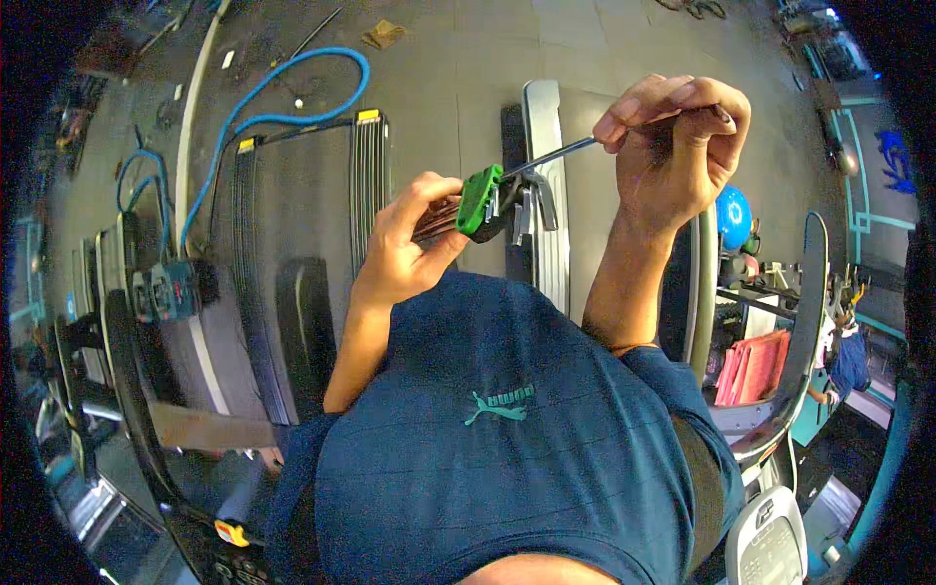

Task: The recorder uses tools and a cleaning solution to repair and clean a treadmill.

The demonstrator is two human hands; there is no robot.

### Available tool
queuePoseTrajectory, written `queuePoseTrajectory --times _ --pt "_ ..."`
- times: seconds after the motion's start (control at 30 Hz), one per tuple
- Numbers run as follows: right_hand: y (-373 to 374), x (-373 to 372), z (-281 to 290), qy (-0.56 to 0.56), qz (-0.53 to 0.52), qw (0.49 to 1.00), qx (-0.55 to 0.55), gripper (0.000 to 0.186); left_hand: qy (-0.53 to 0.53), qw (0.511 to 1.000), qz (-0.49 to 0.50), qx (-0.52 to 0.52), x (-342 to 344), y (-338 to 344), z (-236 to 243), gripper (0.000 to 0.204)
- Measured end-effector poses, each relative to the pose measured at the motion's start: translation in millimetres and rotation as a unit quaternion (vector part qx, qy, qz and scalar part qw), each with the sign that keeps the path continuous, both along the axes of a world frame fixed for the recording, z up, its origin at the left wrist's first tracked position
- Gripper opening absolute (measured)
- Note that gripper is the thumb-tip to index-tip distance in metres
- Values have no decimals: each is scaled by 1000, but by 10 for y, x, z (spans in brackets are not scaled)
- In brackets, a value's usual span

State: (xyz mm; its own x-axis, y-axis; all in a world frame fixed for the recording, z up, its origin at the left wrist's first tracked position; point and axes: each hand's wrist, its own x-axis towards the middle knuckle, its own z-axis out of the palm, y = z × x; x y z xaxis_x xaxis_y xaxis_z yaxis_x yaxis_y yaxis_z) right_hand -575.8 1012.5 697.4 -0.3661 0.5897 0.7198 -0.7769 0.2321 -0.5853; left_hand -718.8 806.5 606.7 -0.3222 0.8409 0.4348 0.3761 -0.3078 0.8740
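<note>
In front of my chest, my left hand [405,249] is closed around a green hex key holder [479,200], with several brown shafts showing between the fingers. Short silver and dark key ends stick out of the holder's right side. My right hand [682,146], raised higher and to the right, pinches the far end of a long dark hex key [553,156]. That key slants down to the left, and its lower end meets the holder. Whether it sits in a slot there is too small to tell.
Treadmills surround me, one with a dark deck [312,185] and yellow end caps. A blue cable [292,122] loops over the grey floor at left, near a dark machine part [166,291]. At right are a blue ball [733,216], pink folded sheets [753,368] and another person [846,361].
</note>
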Motion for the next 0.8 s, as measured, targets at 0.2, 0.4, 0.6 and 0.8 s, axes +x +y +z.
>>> queuePoseTrajectory --times 0.2,0.4,0.6,0.8 --pt "702 -569 44 -13 -14 999 34 24 -22 997 -60 -39 -757 784 128 37" --pt "1478 -1094 -116 -25 -1 999 37 19 -34 994 -74 -67 -1298 1510 119 32" --pt "2350 -1714 -573 -75 31 997 4 27 6 991 -25 -134 -1645 2355 -68 29" --pt "3391 -2247 -704 -169 -16 984 55 24 61 988 55 -129 -2003 3259 -307 33"
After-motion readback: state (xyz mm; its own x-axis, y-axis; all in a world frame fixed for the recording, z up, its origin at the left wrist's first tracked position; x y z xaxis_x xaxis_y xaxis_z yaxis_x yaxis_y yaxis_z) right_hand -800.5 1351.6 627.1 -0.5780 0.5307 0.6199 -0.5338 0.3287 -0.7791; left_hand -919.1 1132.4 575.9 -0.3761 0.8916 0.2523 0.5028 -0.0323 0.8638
